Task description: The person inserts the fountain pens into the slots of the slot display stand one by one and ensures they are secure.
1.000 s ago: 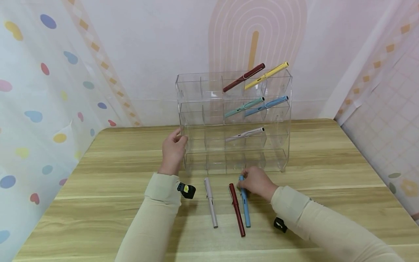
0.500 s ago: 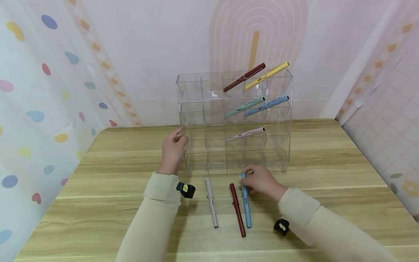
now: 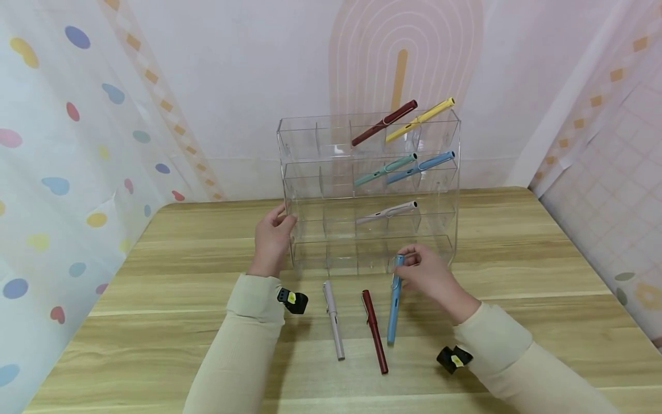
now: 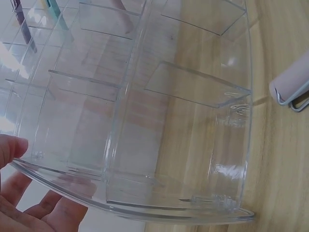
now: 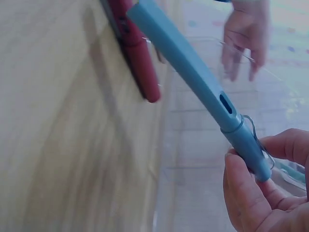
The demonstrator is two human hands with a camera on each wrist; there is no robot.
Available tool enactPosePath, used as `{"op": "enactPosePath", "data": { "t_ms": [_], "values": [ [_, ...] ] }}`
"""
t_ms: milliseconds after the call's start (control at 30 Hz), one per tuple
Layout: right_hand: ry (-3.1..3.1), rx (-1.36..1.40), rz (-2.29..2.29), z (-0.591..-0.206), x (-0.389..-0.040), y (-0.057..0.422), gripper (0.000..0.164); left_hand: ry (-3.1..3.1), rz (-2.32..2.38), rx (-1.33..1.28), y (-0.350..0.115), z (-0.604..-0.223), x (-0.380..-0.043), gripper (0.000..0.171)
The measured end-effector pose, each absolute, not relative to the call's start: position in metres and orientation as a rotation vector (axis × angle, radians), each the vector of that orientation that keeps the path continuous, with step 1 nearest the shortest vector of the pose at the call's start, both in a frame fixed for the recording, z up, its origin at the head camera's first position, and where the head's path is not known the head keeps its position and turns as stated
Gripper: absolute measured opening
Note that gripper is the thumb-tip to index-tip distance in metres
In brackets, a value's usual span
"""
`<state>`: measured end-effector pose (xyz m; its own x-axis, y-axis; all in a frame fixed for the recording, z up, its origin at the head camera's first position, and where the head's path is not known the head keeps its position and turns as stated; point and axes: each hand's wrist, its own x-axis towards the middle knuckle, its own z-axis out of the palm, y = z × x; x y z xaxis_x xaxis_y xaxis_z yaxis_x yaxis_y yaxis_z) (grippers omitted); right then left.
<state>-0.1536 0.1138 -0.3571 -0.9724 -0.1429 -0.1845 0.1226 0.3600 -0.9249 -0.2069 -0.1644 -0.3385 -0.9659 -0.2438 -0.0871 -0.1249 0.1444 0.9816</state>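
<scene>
My right hand (image 3: 426, 273) pinches a light blue fountain pen (image 3: 395, 305) by its capped, clipped end, in front of the rack's lowest tier. In the right wrist view the blue pen (image 5: 193, 72) slants with its barrel pointing away from the fingers. My left hand (image 3: 272, 238) grips the left side panel of a clear acrylic pen rack (image 3: 341, 261); in the left wrist view the thumb (image 4: 12, 147) lies on one face of the panel and the fingers behind it. On the table lie a dark red pen (image 3: 374, 330) and a pale lilac pen (image 3: 333, 322), both with caps toward the rack.
The rack's upper tiers hold a maroon pen (image 3: 384, 123), a yellow pen (image 3: 420, 119), a mint pen (image 3: 385, 170) and a blue pen (image 3: 421, 168). Below them rests a pale pen (image 3: 388, 213). Printed curtains surround the wooden table (image 3: 181, 322).
My right hand has lifted the light blue pen's capped end and carried the pen up and to the right, away from the dark red pen. My left hand stays at the rack's side.
</scene>
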Motion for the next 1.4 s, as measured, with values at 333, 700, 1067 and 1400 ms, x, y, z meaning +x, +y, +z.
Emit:
{"op": "enactPosePath", "data": {
  "t_ms": [333,700,1067,1400],
  "values": [
    [2.365,0.074,-1.89,-0.344,-0.153,0.129,0.034,-2.291,-1.965,0.362,-0.163,-0.339,-0.207,0.045],
    [2.317,0.213,-2.215,-0.323,-0.155,0.149,0.025,-2.295,-1.981,0.384,-0.163,-0.338,-0.206,0.044],
    [2.205,0.43,-2.697,-0.306,-0.16,0.157,0.021,-2.287,-1.982,0.388,-0.163,-0.339,-0.206,0.044],
    [1.986,0.473,-3.118,-0.298,-0.167,0.162,0.025,-2.283,-1.994,0.41,-0.162,-0.338,-0.206,0.045]
  ]
}}
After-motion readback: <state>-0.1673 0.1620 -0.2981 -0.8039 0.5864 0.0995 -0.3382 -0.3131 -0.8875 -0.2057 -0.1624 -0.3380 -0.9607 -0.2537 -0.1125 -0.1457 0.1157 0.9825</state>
